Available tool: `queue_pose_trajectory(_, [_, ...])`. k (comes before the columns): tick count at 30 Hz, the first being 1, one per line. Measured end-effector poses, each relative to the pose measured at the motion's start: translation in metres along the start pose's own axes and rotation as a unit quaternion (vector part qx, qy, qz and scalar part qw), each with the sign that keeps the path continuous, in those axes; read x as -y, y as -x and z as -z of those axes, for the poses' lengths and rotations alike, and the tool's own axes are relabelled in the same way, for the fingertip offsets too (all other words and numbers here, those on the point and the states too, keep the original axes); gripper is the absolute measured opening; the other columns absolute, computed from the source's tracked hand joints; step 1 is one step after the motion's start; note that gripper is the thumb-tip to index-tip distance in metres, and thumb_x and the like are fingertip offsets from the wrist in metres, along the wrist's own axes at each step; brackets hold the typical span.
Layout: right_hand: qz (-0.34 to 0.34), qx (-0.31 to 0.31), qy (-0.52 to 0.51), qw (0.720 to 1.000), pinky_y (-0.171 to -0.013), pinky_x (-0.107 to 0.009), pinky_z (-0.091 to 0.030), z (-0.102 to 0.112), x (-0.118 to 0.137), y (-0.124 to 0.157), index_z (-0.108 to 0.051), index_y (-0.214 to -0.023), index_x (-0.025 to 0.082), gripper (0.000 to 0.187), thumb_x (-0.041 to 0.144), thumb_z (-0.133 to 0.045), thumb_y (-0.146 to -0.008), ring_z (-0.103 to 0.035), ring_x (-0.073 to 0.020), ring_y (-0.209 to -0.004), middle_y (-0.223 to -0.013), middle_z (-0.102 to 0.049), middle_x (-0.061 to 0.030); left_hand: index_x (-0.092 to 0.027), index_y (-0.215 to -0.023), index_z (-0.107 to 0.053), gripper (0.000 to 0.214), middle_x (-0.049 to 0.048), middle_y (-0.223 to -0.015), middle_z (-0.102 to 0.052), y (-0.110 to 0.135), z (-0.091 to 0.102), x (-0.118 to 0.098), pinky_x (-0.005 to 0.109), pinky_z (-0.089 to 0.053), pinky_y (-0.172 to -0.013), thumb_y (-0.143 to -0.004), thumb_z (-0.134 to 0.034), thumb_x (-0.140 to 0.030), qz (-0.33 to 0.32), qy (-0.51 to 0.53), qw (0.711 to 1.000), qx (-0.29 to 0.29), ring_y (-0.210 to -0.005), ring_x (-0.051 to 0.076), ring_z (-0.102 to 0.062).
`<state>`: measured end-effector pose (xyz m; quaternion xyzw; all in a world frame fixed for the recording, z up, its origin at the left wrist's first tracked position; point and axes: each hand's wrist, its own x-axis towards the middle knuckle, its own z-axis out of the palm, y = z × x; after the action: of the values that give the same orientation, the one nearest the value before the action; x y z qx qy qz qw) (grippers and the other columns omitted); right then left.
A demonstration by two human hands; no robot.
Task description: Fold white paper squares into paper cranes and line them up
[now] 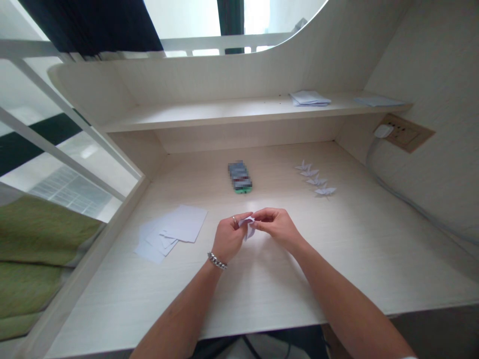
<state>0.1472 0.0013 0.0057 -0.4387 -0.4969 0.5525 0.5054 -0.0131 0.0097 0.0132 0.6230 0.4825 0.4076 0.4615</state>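
Note:
A small piece of folded white paper [248, 229] is held up between my two hands, above the middle of the desk. My left hand [229, 237], with a ring and a chain bracelet, is closed on its left side. The fingertips of my right hand [276, 225] pinch its right edge. Part of the paper is hidden behind the fingers. Left of my hands lies a spread of loose white paper sheets [186, 223]. Several folded paper cranes [316, 180] stand in a slanting row at the back right.
A phone-like object [240, 177], blurred out with a green lower edge, lies behind my hands. Stacked paper [310, 98] rests on the shelf [224, 110]. A white plug [383, 131] sits in the wall socket, its cable [407, 200] running down the right side. White bars border the left.

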Motion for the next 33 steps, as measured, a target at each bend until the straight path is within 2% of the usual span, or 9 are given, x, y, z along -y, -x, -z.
queue_pose_trajectory(4, [0.014,-0.027,0.061,0.998,-0.067,-0.032,-0.052,0.001,0.002,0.001,-0.075,-0.082,0.015,0.026,0.034,-0.079,-0.065,-0.067,-0.0202,-0.071,-0.078,-0.073,-0.0078,-0.015,-0.101,-0.074,0.028,0.0093,-0.102,-0.075,0.000,-0.001,0.002,0.031,-0.053,-0.080,-0.077,-0.061,-0.020,0.008,0.040,0.999,-0.013,-0.091,0.022,-0.069])
queue_pose_trajectory(7, [0.021,-0.050,0.087,0.995,-0.068,-0.032,-0.052,0.002,0.004,0.002,-0.075,-0.082,0.015,0.022,0.031,-0.075,-0.068,-0.067,-0.0212,-0.073,-0.078,-0.074,-0.0086,-0.012,-0.105,-0.072,0.034,0.0102,-0.099,-0.075,0.001,-0.003,0.001,0.031,-0.055,-0.076,-0.074,-0.066,-0.024,0.023,0.079,0.997,-0.004,-0.086,0.022,-0.070])
queue_pose_trajectory(10, [0.017,-0.074,0.088,0.993,-0.067,-0.032,-0.052,0.001,0.002,0.002,-0.075,-0.077,0.015,0.018,0.029,-0.076,-0.065,-0.067,-0.0215,-0.071,-0.074,-0.074,-0.0079,-0.011,-0.106,-0.071,0.042,0.0102,-0.095,-0.076,0.001,-0.004,0.000,0.030,-0.056,-0.072,-0.067,-0.075,-0.027,0.039,0.104,0.994,0.006,-0.081,0.021,-0.070])
queue_pose_trajectory(13, [-0.004,-0.088,0.056,0.995,-0.066,-0.032,-0.052,-0.001,0.000,0.000,-0.074,-0.072,0.015,0.017,0.026,-0.078,-0.059,-0.067,-0.0203,-0.067,-0.070,-0.073,-0.0063,-0.012,-0.104,-0.071,0.041,0.0101,-0.095,-0.076,0.001,-0.005,0.001,0.030,-0.057,-0.071,-0.065,-0.077,-0.025,0.043,0.102,0.994,0.002,-0.081,0.021,-0.071])
queue_pose_trajectory(19, [-0.022,-0.078,0.011,0.997,-0.068,-0.032,-0.052,-0.004,0.000,-0.001,-0.073,-0.071,0.016,0.016,0.023,-0.077,-0.057,-0.066,-0.0189,-0.066,-0.070,-0.072,-0.0047,-0.015,-0.100,-0.074,0.034,0.0092,-0.100,-0.075,0.000,-0.003,-0.001,0.030,-0.056,-0.074,-0.067,-0.075,-0.024,0.027,0.086,0.996,-0.003,-0.085,0.022,-0.070])
queue_pose_trajectory(25, [-0.026,-0.055,-0.007,0.998,-0.066,-0.031,-0.052,-0.004,-0.006,-0.003,-0.071,-0.082,0.016,0.029,0.017,-0.077,-0.054,-0.066,-0.0185,-0.068,-0.072,-0.071,-0.0040,-0.014,-0.093,-0.076,0.031,0.0097,-0.088,-0.076,-0.002,0.000,-0.001,0.027,-0.053,-0.065,-0.064,-0.077,-0.027,0.061,0.097,0.993,-0.041,-0.075,0.020,-0.069])
queue_pose_trajectory(28, [-0.007,-0.059,0.011,0.998,-0.068,-0.031,-0.052,-0.005,-0.007,-0.003,-0.070,-0.084,0.015,0.025,0.021,-0.074,-0.060,-0.066,-0.0182,-0.069,-0.074,-0.071,-0.0049,-0.012,-0.093,-0.075,0.035,0.0098,-0.084,-0.076,-0.003,0.000,0.002,0.027,-0.052,-0.063,-0.064,-0.078,-0.031,0.072,0.118,0.989,-0.047,-0.071,0.019,-0.068])
queue_pose_trajectory(33, [0.023,-0.069,0.056,0.996,-0.069,-0.033,-0.053,-0.007,-0.006,-0.001,-0.071,-0.083,0.015,0.020,0.029,-0.072,-0.068,-0.067,-0.0195,-0.071,-0.077,-0.073,-0.0072,-0.013,-0.091,-0.076,0.032,0.0096,-0.084,-0.076,-0.003,-0.003,0.004,0.027,-0.052,-0.064,-0.066,-0.077,-0.033,0.048,0.098,0.993,-0.043,-0.073,0.020,-0.068])
